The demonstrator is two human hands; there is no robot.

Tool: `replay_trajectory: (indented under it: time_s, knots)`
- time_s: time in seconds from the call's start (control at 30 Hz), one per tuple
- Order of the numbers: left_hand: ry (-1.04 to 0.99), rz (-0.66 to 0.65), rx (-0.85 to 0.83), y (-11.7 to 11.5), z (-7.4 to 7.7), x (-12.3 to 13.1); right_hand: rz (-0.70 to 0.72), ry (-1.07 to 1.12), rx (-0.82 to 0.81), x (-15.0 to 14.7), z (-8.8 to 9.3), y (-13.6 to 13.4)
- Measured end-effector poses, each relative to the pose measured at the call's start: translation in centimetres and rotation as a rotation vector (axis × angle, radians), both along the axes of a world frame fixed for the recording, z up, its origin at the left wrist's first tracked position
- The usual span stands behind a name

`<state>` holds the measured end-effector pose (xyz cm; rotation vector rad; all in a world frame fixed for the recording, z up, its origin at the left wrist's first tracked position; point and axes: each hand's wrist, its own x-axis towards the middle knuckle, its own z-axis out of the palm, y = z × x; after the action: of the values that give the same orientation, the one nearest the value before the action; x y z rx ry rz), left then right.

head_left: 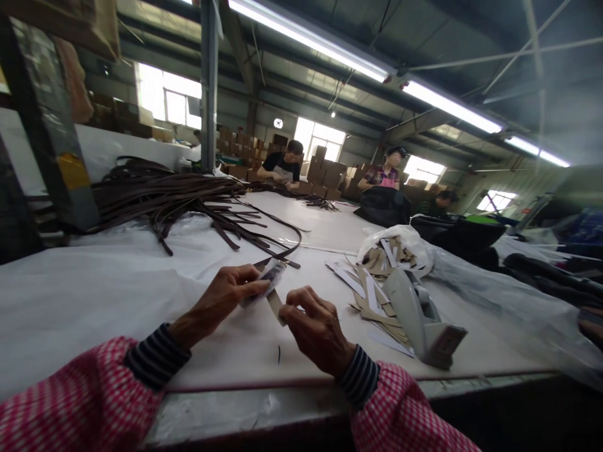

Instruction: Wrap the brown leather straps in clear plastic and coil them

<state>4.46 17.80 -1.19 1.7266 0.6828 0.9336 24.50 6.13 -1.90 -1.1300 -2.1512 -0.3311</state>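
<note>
My left hand (226,295) is closed, thumb and fingers pinching a small clear plastic-wrapped piece (268,279) with something dark inside. A beige strip (275,307) slants down from that piece, its lower end pinched in my right hand (318,323). Just beyond the fingers, the end of a dark brown strap (287,262) with a small metal fitting lies on the table. To the right of my right hand is a loose pile of beige and white strips (372,295). A pale grey tape dispenser (417,314) stands against this pile.
A large heap of dark brown straps (164,188) covers the table's far left. Behind the strips sits a plastic bag (419,245) holding more of them. Clear sheeting (494,295) and dark bags (461,235) lie right. A metal post (208,94) rises behind; several people work beyond.
</note>
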Motion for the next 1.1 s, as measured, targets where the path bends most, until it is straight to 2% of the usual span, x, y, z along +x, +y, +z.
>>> replay_trajectory:
  time_s: [0.07,0.17,0.23,0.3,0.37,0.47,0.6,0.7,0.9,1.0,1.1]
  knots:
    - [0.120,0.008,0.269,-0.7,0.1,0.2,-0.020,-0.003,0.030,-0.2,-0.1,-0.3]
    - [0.268,-0.035,0.598,-1.7,-1.1,0.8,-0.022,0.011,-0.004,0.0,-1.1,-0.4]
    - [0.354,-0.064,0.713,-2.1,-2.1,1.3,0.005,0.019,-0.072,0.2,-2.0,-0.4]
    - [0.404,-0.088,0.755,-2.5,-2.9,1.6,0.001,0.033,-0.146,0.2,-2.4,-0.3]
    - [0.403,-0.097,0.733,-2.7,-3.0,1.6,-0.043,0.053,-0.222,0.1,-2.1,-0.1]
    - [0.357,-0.132,0.641,-2.7,-2.3,1.2,-0.087,0.129,-0.344,-0.2,-0.9,0.3]
    - [0.303,-0.144,0.460,-2.4,-1.5,0.9,-0.030,0.327,-0.514,0.1,0.3,1.3]
    - [0.264,-0.094,0.335,-2.1,-1.7,1.0,-0.036,0.440,-0.640,0.5,0.5,2.5]
    - [0.181,0.030,0.361,-2.1,-2.6,1.3,-0.054,0.528,-0.769,0.5,0.8,4.9]
    - [0.095,0.055,0.299,-2.3,-2.7,1.4,0.039,0.595,-0.916,0.8,1.2,5.9]
    - [0.067,0.062,0.286,-2.4,-2.8,1.3,0.126,0.574,-1.085,1.2,1.6,6.9]
